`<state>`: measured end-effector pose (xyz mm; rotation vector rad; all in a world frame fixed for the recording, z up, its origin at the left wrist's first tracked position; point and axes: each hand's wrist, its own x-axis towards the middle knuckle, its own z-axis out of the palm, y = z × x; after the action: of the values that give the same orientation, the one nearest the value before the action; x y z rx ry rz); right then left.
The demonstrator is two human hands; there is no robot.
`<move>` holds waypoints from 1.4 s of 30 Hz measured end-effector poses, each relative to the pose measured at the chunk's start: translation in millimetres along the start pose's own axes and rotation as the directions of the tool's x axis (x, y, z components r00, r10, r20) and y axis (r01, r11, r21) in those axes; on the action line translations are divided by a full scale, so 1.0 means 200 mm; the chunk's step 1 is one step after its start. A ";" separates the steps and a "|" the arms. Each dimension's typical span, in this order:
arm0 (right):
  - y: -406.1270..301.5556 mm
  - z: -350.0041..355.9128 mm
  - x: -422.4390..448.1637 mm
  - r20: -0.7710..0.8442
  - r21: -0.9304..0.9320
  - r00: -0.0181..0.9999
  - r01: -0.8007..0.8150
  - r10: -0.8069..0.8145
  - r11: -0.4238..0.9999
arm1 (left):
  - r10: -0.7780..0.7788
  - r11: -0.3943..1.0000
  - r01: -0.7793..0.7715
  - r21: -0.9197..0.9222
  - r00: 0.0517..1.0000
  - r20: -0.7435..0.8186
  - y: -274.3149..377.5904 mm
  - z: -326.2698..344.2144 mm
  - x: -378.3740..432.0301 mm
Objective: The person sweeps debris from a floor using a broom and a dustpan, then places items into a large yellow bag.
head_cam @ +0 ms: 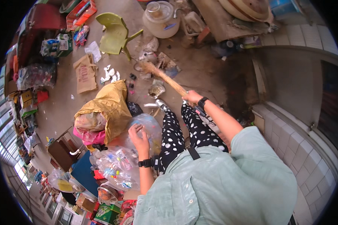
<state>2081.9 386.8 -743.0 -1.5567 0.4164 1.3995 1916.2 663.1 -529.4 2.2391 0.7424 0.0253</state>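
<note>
My right hand point(193, 98) grips the handle of a straw broom point(171, 81). The broom slants away to the upper left, its bristles on the floor beside crumpled litter point(149, 54) and a flattened cardboard scrap point(166, 60). Between the broom and my feet lies a crumpled foil-like container point(157, 90). My left hand point(140, 137) is raised with slightly bent fingers apart and nothing in it. Below it in view is a clear plastic bag of empty bottles point(117, 166). A stuffed yellow woven sack point(112, 104) lies just to its left, with pink plastic showing at its mouth.
A green plastic chair point(112, 36) stands beyond the litter, near a large lidded jar point(162, 21). White crumpled paper point(110, 74) and a brown paper bag point(86, 73) lie to the left. A tiled wall point(293, 140) runs along my right.
</note>
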 end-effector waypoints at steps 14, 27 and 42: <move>-0.56 0.04 0.75 -0.595 -0.444 0.791 -0.177 -0.142 0.878 | -0.109 0.986 0.109 -0.127 0.994 0.009 -0.30 -0.14 0.05; -0.58 0.41 0.69 -0.265 -0.648 0.960 -0.109 -0.089 0.754 | -0.130 0.976 0.138 -0.168 0.990 0.058 -0.48 -0.25 0.15; -0.01 0.14 0.26 -0.434 0.268 0.830 -0.252 0.350 0.930 | -0.011 0.980 0.024 -0.199 0.998 0.064 -0.49 -0.35 0.38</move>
<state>2083.1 428.9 -785.8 -1.7097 1.1158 1.1413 1914.0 802.2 -560.5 2.0329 0.6944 0.0204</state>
